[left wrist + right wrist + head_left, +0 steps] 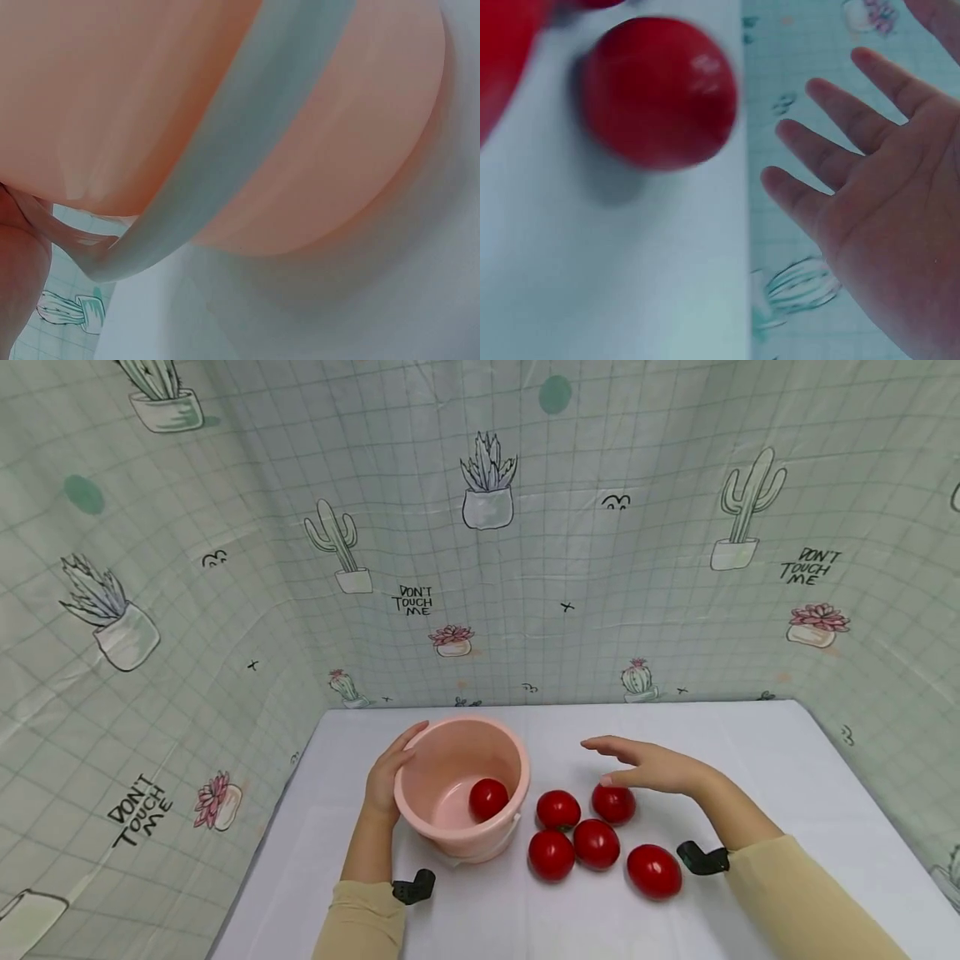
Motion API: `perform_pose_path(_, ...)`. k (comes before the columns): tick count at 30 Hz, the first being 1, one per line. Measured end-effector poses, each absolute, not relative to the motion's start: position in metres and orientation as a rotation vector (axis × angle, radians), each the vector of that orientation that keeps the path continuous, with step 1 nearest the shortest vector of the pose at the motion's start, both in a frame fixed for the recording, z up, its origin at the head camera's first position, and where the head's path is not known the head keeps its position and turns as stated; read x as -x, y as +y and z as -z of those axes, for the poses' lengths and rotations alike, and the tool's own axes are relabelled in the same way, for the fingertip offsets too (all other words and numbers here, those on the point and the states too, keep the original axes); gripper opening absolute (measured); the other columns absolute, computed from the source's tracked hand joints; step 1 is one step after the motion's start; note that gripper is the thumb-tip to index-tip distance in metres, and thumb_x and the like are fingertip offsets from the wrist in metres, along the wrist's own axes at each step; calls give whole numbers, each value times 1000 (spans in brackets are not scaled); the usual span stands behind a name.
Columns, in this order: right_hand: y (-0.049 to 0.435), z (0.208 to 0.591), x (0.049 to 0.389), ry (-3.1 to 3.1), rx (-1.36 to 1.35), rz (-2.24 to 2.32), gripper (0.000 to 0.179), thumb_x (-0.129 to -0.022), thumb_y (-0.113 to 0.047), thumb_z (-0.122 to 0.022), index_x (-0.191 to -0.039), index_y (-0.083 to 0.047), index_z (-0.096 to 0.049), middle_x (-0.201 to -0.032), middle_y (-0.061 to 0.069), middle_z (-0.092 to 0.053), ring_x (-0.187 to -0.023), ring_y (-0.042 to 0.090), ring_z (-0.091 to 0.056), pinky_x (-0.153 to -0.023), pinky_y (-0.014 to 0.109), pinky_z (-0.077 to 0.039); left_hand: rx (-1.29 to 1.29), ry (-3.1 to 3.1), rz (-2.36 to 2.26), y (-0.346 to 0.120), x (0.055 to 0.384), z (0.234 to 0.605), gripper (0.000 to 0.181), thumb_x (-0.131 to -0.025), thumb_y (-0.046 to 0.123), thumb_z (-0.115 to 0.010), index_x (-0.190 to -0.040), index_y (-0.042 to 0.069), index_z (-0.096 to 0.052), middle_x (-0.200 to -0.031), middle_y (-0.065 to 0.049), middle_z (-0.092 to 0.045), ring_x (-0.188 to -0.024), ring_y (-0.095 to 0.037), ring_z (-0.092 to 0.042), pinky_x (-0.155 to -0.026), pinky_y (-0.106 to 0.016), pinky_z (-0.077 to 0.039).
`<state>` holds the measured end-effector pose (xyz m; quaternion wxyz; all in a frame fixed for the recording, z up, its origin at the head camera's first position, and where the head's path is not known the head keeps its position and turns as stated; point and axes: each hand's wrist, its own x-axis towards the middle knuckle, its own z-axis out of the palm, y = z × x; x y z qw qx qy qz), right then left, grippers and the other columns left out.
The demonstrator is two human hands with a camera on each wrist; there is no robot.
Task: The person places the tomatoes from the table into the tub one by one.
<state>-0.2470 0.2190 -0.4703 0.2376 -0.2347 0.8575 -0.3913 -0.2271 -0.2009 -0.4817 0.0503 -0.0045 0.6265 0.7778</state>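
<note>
A pink bucket [461, 839] with a pale handle [225, 157] stands on the table at the middle left of the head view, its mouth tipped towards me. One red tomato [488, 799] lies inside it. My left hand [386, 781] holds the bucket's left side at the rim. Several more tomatoes [597, 844] lie to the right of the bucket. Over the farthest right one, a tomato [613, 805] also seen large in the right wrist view, hovers my right hand [648, 766]. Its fingers are stretched and spread, and the palm holds nothing.
The white table [480, 927] ends at a back edge against a hanging grid cloth [540, 568] printed with cacti, which also lines both sides. Each wrist wears a black strap piece. A tomato [654, 872] lies nearest the right wrist.
</note>
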Motion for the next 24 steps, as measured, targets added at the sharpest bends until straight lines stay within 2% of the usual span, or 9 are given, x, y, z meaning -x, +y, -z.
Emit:
perform_pose_path(4,235,497,239,2320,583,1103,70,-89,-40,-67,-152,-29,-37,-158,15,-36,-145,44,-30,-108,70,-31,19,1895,-2371,-200,227,481,53,-96,12,-36,-148,12,-44,-159,-4,-36,-143,-14,-36,-104,-17,-41)
perform_pose_path(8,242,517,236,2263,581,1164,74,-88,-37,-68,-153,-27,-35,-159,15,-33,-146,46,-26,-109,70,-31,4,1865,-2379,-200,226,480,53,-96,11,-36,-149,11,-42,-160,-4,-35,-141,-13,-38,-104,-18,-41)
perform_pose_path(13,246,530,235,2213,664,1198,77,-87,-33,-70,-154,-22,-33,-158,12,-34,-145,42,-28,-111,68,-29,-38,1814,-2385,-203,225,479,57,-97,9,-34,-153,6,-33,-161,-5,-32,-137,-11,-41,-103,-18,-41)
perform_pose_path(17,247,535,234,2229,701,1188,80,-85,-31,-73,-154,-22,-33,-158,13,-35,-144,43,-29,-110,69,-31,-56,1799,-2387,-204,225,478,57,-97,10,-34,-153,7,-33,-159,-4,-34,-134,-10,-43,-103,-18,-42)
perform_pose_path(24,250,549,231,2272,691,1161,85,-82,-33,-75,-154,-29,-30,-157,14,-34,-142,44,-31,-106,67,-38,-36,1826,-2391,-202,225,480,53,-97,12,-36,-150,11,-41,-159,-4,-36,-134,-8,-44,-102,-17,-43)
